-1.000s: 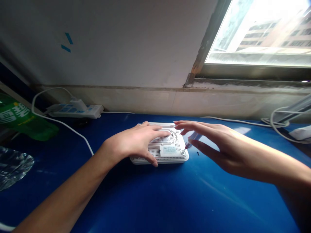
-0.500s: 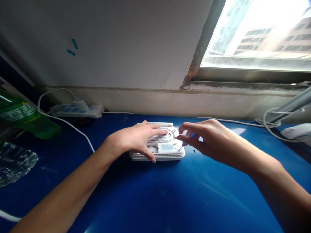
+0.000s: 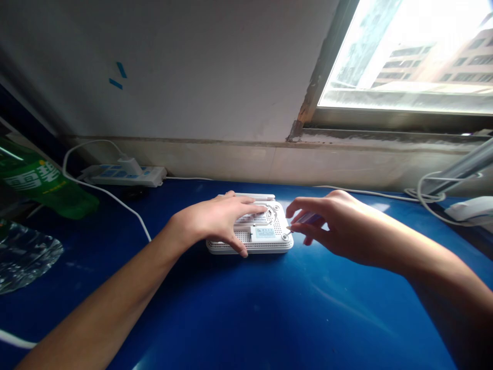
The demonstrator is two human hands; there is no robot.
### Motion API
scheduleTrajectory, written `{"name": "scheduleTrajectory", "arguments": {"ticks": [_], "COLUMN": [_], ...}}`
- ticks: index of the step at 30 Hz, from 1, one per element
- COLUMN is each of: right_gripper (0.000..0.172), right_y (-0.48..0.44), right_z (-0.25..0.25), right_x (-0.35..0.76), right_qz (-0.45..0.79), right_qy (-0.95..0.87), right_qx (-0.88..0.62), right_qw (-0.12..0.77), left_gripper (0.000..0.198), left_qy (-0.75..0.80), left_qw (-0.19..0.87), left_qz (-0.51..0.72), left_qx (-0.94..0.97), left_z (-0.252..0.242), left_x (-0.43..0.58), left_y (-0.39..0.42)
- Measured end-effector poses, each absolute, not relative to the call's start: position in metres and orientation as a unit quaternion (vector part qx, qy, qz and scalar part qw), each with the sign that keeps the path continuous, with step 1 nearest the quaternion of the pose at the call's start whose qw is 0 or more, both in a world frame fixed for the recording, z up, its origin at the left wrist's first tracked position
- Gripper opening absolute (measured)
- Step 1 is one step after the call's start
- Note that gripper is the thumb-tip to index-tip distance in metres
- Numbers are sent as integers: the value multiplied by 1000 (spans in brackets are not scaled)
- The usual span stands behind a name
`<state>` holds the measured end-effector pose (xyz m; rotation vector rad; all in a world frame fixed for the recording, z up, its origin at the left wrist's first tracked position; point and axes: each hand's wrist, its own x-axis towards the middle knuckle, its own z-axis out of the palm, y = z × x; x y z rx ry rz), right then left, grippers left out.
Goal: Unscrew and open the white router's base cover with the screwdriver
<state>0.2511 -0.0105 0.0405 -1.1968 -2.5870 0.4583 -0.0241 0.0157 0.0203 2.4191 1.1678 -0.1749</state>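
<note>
The left hand (image 3: 217, 221) lies with its fingers spread across an upside-down white router (image 3: 265, 245) in the middle of the blue table (image 3: 246, 313), while the right hand (image 3: 331, 226) pinches a small screwdriver (image 3: 304, 219) between thumb and fingers, its tip at the router's near right corner. Off to the left, a green Sprite bottle (image 3: 38, 182) lies on its side, its contents impossible to make out, just above a crumpled clear plastic sheet (image 3: 23, 256)

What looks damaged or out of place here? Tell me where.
The wall edge beside the window looks damaged: its surface is broken away in a rough brown strip down to the sill.
</note>
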Motion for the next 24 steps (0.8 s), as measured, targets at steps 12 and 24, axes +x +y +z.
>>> {"name": "scheduleTrajectory", "arguments": {"ticks": [12,24], "right_gripper": [15,14], "right_y": [-13,-7], "right_z": [38,38], "right_x": [250,254], "right_qz": [132,121], "right_qy": [-918,-896], "right_qx": [-338,-401], "right_qw": [163,148], "left_gripper": [106,106], "left_qy": [422,428], "left_qw": [219,222], "left_qz": [-63,-73], "left_qx": [878,873], "left_z": [17,18], "left_x": [-25,-24], "left_y": [18,17]}}
